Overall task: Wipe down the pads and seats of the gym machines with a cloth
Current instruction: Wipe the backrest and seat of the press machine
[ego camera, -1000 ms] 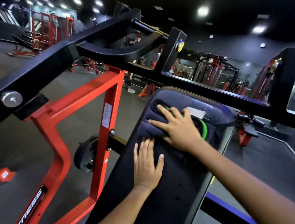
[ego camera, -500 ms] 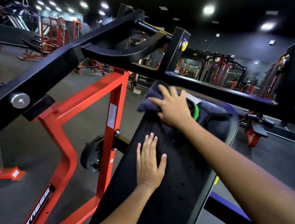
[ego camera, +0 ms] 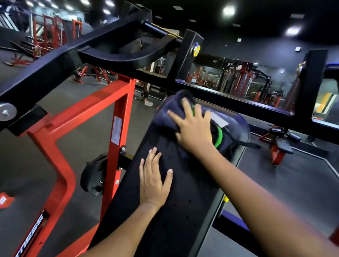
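A long black pad (ego camera: 183, 198) of a gym machine runs away from me, tilted up. A dark blue cloth (ego camera: 170, 111) with a green trim and a white label lies bunched at the pad's far end. My right hand (ego camera: 193, 128) presses flat on the cloth with fingers spread, reaching to the pad's top left corner. My left hand (ego camera: 153, 180) rests flat on the bare pad lower down, fingers straight.
A black steel frame (ego camera: 225, 103) crosses just above the pad's far end, with a black lever arm (ego camera: 36, 82) slanting down to the left. A red upright (ego camera: 118, 133) stands left of the pad. Other red machines and a bench (ego camera: 278, 145) stand on the dark floor beyond.
My right hand has pushed the cloth up the pad to its far top edge. My left hand has stayed in place on the pad.
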